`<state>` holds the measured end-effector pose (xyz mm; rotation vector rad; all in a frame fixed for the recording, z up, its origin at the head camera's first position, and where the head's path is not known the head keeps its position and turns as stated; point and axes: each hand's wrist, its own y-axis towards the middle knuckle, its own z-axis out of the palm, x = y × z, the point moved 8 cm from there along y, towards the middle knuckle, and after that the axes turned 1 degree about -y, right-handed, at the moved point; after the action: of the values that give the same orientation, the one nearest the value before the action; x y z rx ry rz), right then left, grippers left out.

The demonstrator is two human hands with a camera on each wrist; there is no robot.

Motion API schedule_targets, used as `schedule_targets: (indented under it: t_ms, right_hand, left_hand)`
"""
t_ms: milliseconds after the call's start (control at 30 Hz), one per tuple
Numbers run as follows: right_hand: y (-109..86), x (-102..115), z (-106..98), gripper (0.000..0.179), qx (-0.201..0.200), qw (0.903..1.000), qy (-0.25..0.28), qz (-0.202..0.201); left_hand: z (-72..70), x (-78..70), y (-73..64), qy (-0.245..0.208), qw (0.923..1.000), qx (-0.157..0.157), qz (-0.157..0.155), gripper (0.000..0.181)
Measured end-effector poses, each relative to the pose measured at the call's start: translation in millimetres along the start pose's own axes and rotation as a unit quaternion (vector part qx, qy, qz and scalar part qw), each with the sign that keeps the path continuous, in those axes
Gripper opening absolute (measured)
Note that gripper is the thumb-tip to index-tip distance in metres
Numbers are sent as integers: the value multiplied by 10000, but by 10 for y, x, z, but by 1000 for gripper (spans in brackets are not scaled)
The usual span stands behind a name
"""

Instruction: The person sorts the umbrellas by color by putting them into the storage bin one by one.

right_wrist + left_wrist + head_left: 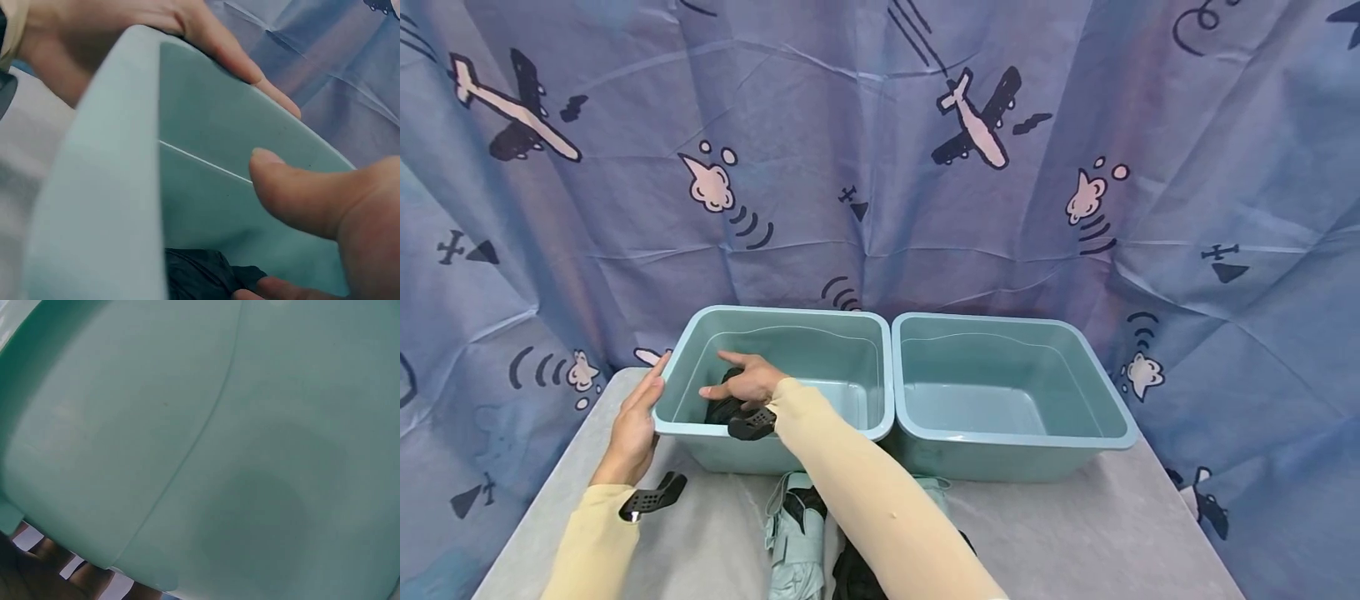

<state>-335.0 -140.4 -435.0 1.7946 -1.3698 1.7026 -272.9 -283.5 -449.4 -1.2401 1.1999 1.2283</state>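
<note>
My left hand [634, 429] rests along the outer left wall of the left pale green bin [790, 311], with straight fingers at its rim. In the left wrist view, the bin wall fills most of the picture and the fingers show beyond its edge. My right hand [748, 382] reaches down inside this bin, thumb and index finger extended leftward. Beneath it lies a black folded fabric bundle [194, 272], partly hidden by the hand and the front wall. In the right wrist view, the thumb stands apart from the bundle, while other fingertips are right at its edge.
A second pale green bin [992, 318] stands against the first on the right. On the grey table [1075, 533] in front lie a pale green folded umbrella [797, 542] and a black item [856, 575], partly behind my right arm. A patterned curtain [790, 167] hangs behind.
</note>
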Motion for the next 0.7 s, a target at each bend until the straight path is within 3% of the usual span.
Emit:
schedule_targets:
  t_ms: [167, 333, 700]
  right_hand:
    - [-112, 10, -107, 74, -91, 9998, 145, -125]
    - [-260, 66, -233, 74, 26, 9968, 740, -295]
    - [-831, 53, -500, 75, 396, 9906, 793, -1041]
  left_hand:
    - [-8, 5, 2, -79, 9999, -5, 64, 61]
    - [-9, -6, -7, -155, 9998, -24, 146, 63]
    - [12, -19, -20, -318, 9990, 61, 294, 62]
